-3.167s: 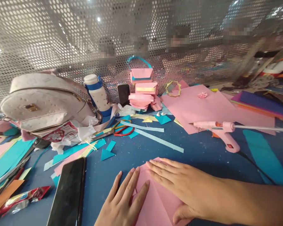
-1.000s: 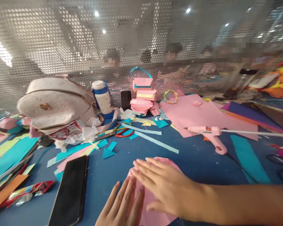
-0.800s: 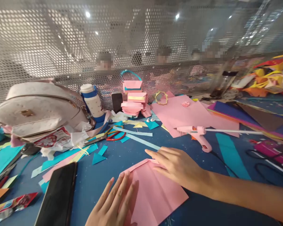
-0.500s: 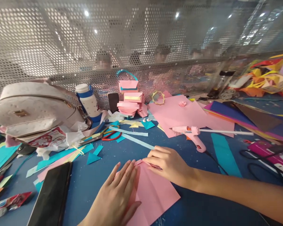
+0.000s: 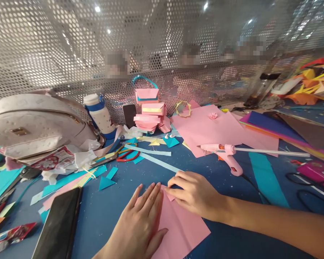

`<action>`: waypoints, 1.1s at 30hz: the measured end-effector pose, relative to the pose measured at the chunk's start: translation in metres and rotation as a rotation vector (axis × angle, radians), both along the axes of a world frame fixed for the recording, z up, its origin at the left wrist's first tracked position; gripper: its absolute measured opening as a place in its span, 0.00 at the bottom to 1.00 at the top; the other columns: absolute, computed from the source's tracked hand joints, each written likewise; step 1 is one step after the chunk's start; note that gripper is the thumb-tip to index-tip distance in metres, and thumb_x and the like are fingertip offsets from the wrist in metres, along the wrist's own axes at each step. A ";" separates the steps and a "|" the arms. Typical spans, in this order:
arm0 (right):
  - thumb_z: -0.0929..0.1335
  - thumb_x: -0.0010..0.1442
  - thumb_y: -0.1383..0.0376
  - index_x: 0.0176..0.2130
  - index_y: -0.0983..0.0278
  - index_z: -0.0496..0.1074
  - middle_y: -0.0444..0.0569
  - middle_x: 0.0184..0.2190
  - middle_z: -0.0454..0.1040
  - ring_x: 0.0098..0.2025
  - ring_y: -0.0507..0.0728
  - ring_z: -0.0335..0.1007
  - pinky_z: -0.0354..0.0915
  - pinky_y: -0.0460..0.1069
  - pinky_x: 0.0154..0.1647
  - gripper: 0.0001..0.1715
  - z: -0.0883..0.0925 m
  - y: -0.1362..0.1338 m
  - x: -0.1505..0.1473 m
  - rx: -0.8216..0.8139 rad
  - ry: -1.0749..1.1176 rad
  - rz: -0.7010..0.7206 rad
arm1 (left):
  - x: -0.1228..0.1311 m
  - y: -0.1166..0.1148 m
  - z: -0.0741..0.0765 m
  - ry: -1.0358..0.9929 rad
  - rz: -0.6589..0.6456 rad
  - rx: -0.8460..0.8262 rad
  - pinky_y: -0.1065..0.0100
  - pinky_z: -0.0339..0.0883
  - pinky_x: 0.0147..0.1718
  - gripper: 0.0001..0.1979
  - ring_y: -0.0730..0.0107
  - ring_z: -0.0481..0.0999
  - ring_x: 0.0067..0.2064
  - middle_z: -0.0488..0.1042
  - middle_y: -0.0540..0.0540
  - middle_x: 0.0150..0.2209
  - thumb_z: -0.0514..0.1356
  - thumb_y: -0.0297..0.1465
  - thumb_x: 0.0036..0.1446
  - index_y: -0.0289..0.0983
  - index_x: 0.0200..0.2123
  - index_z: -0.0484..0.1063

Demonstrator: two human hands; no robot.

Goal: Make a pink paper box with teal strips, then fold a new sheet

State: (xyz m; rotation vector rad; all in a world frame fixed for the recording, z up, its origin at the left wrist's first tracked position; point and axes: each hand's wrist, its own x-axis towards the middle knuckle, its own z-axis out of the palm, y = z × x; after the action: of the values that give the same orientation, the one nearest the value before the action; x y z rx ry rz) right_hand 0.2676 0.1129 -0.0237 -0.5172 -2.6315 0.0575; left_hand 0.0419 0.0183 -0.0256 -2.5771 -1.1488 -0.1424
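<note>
A creased pink paper sheet (image 5: 179,228) lies on the blue table in front of me. Flat across its left side rests my left hand (image 5: 142,219), fingers stretched out and thumb apart. My right hand (image 5: 196,192) pinches the sheet's top corner, where a small flap is folded over; the fingertips partly cover it. Just beyond the hands lie pale blue paper strips (image 5: 159,162). To the right of them is a pink glue gun (image 5: 226,154) with a long glue stick in its back.
At left are a black phone (image 5: 59,223), paper scraps, red-handled scissors (image 5: 129,155) and a white backpack (image 5: 37,126). A bottle (image 5: 99,117) and folded pink paper boxes (image 5: 151,109) stand by the perforated metal screen. Coloured sheets (image 5: 275,126) and a purple power strip (image 5: 317,174) lie right.
My right hand has shifted slightly right and down along the top corner, and the small folded flap shows more. The left hand stays flat on the sheet. The view has shifted a little.
</note>
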 end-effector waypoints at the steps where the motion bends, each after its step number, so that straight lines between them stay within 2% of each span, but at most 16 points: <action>1: 0.65 0.64 0.70 0.45 0.61 0.75 0.45 0.41 0.75 0.40 0.55 0.64 0.61 0.51 0.38 0.11 0.002 0.000 0.000 -0.021 -0.024 0.008 | 0.000 0.000 -0.001 -0.003 -0.001 0.003 0.51 0.54 0.61 0.34 0.52 0.60 0.66 0.57 0.35 0.67 0.49 0.44 0.66 0.27 0.66 0.54; 3: 0.67 0.63 0.63 0.46 0.62 0.74 0.47 0.43 0.74 0.42 0.57 0.64 0.62 0.53 0.39 0.11 0.009 -0.001 0.002 -0.073 -0.093 0.017 | 0.000 0.000 -0.002 -0.012 -0.003 0.016 0.51 0.53 0.62 0.34 0.52 0.59 0.66 0.57 0.35 0.67 0.50 0.44 0.66 0.26 0.66 0.54; 6: 0.68 0.63 0.56 0.48 0.62 0.73 0.49 0.45 0.72 0.44 0.60 0.63 0.62 0.54 0.40 0.17 0.020 -0.002 0.003 -0.149 -0.184 0.018 | 0.000 0.000 -0.003 -0.022 -0.017 0.038 0.51 0.53 0.62 0.34 0.52 0.60 0.66 0.58 0.35 0.66 0.50 0.43 0.66 0.25 0.66 0.55; 8: 0.64 0.67 0.60 0.48 0.61 0.73 0.49 0.45 0.72 0.44 0.59 0.63 0.61 0.54 0.40 0.13 0.023 -0.002 0.003 -0.186 -0.202 0.012 | 0.001 0.000 -0.004 -0.027 -0.040 0.043 0.50 0.54 0.61 0.32 0.52 0.60 0.66 0.60 0.36 0.65 0.50 0.41 0.66 0.25 0.66 0.55; 11: 0.60 0.70 0.66 0.46 0.62 0.73 0.48 0.46 0.70 0.43 0.57 0.63 0.61 0.53 0.42 0.13 0.021 -0.002 0.002 -0.204 -0.192 0.001 | 0.001 0.001 -0.006 -0.049 -0.063 0.031 0.50 0.58 0.60 0.31 0.51 0.59 0.67 0.60 0.36 0.66 0.50 0.39 0.66 0.27 0.66 0.54; 16: 0.63 0.69 0.65 0.49 0.63 0.71 0.48 0.41 0.70 0.40 0.57 0.63 0.59 0.52 0.38 0.12 0.015 -0.005 -0.001 -0.082 -0.227 -0.044 | 0.000 0.001 -0.010 -0.086 -0.061 -0.016 0.50 0.64 0.58 0.32 0.47 0.57 0.67 0.57 0.30 0.66 0.51 0.37 0.65 0.27 0.67 0.52; 20: 0.67 0.64 0.69 0.42 0.65 0.73 0.47 0.33 0.69 0.37 0.58 0.61 0.55 0.52 0.33 0.06 0.014 -0.009 0.002 0.114 -0.276 -0.085 | -0.001 0.001 -0.009 -0.079 -0.070 -0.042 0.49 0.66 0.57 0.31 0.46 0.56 0.68 0.56 0.29 0.66 0.52 0.35 0.64 0.28 0.67 0.52; 22: 0.68 0.62 0.70 0.37 0.64 0.73 0.46 0.30 0.68 0.35 0.58 0.60 0.53 0.53 0.32 0.03 0.015 -0.012 0.005 0.160 -0.312 -0.075 | -0.001 0.001 -0.008 -0.079 -0.065 -0.056 0.48 0.66 0.57 0.31 0.46 0.55 0.68 0.56 0.29 0.66 0.52 0.34 0.64 0.28 0.67 0.52; 24: 0.69 0.60 0.71 0.32 0.64 0.72 0.46 0.29 0.68 0.34 0.58 0.59 0.52 0.53 0.31 0.05 0.015 -0.016 0.009 0.174 -0.374 -0.051 | -0.001 0.001 -0.007 -0.080 -0.058 -0.072 0.48 0.65 0.58 0.31 0.47 0.54 0.68 0.56 0.30 0.67 0.52 0.34 0.64 0.29 0.67 0.52; 27: 0.70 0.50 0.75 0.25 0.62 0.70 0.48 0.26 0.67 0.32 0.58 0.58 0.48 0.53 0.28 0.09 0.013 -0.025 0.016 0.155 -0.500 -0.045 | -0.001 -0.001 -0.006 -0.086 -0.057 -0.098 0.47 0.65 0.59 0.31 0.47 0.53 0.68 0.54 0.30 0.67 0.52 0.34 0.64 0.29 0.68 0.52; 30: 0.71 0.44 0.75 0.26 0.62 0.71 0.49 0.26 0.67 0.31 0.59 0.59 0.47 0.54 0.27 0.09 0.012 -0.032 0.025 0.125 -0.571 -0.055 | -0.002 -0.002 -0.004 -0.105 -0.053 -0.142 0.46 0.64 0.59 0.31 0.46 0.51 0.69 0.52 0.29 0.68 0.52 0.33 0.64 0.29 0.68 0.51; 33: 0.71 0.42 0.75 0.28 0.63 0.72 0.52 0.28 0.70 0.32 0.60 0.61 0.48 0.54 0.28 0.10 0.018 -0.033 0.027 0.111 -0.583 -0.059 | -0.002 -0.004 -0.003 -0.144 -0.028 -0.215 0.46 0.61 0.60 0.31 0.48 0.48 0.70 0.47 0.31 0.69 0.52 0.31 0.65 0.30 0.69 0.48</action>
State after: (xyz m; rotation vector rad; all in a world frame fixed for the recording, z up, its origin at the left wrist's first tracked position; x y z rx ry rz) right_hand 0.2949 0.0795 -0.0055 -0.6494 -3.1533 -0.3012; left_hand 0.0401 0.0142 -0.0285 -2.8118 -1.2399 -0.2256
